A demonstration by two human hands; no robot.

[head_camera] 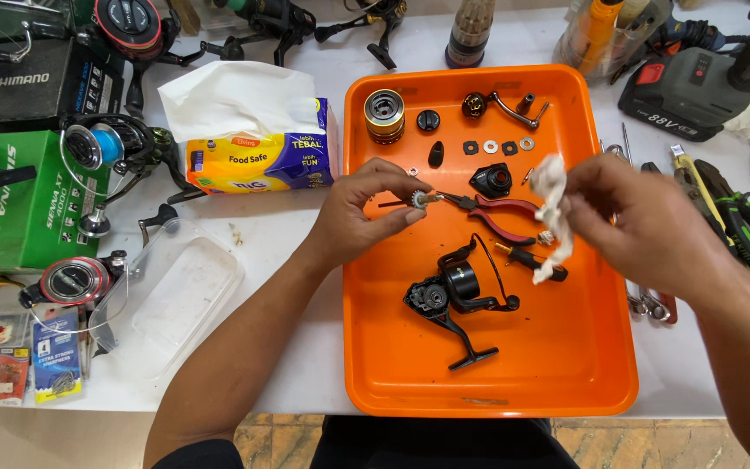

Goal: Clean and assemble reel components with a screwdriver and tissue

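A small toothed gear on a short shaft (417, 200) is pinched between the thumb and fingertips of the left hand (359, 213), so that grip is clamped on it, held just above the orange tray (566, 365) near its upper middle. Across from it, a crumpled white tissue (552, 208) is squeezed in the right hand (644, 230), fingers closed round it, also over the tray. Right below the gear, red-handled pliers (496, 213) are laid in the tray, with a stripped black reel body (453, 300) lower down and a gold spool (384, 115) plus little washers up top. Off to the left on the table (305, 252), a tissue pack (258, 148) and a clear plastic lid (175, 295) can be seen.
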